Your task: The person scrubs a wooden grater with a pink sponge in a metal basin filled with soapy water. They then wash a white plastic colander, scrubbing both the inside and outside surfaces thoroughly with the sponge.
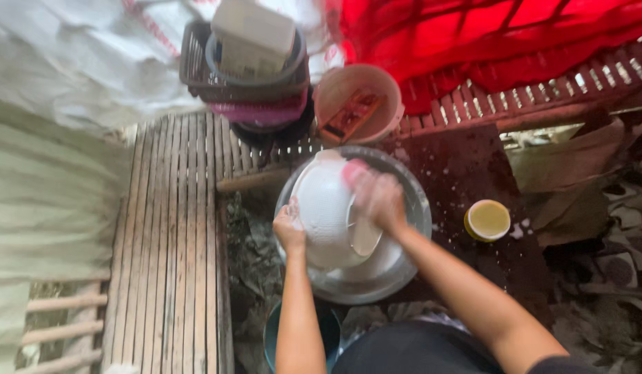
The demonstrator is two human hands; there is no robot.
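Note:
A white bowl-shaped vessel (324, 208) is turned bottom up over a wide metal basin (412, 208). My left hand (288, 227) grips the vessel's left rim. My right hand (377, 197) is blurred and presses on the vessel's right side with a pink thing at its fingertips, its kind unclear. Soapy foam covers the vessel and lies in the basin.
A pink bucket (335, 93) with a brown packet stands behind the basin. Stacked baskets with a white container (248, 62) sit at the back. A small yellow cup (487, 220) rests to the right. A bamboo slat platform (168, 235) runs along the left. A teal pail (271, 339) sits below.

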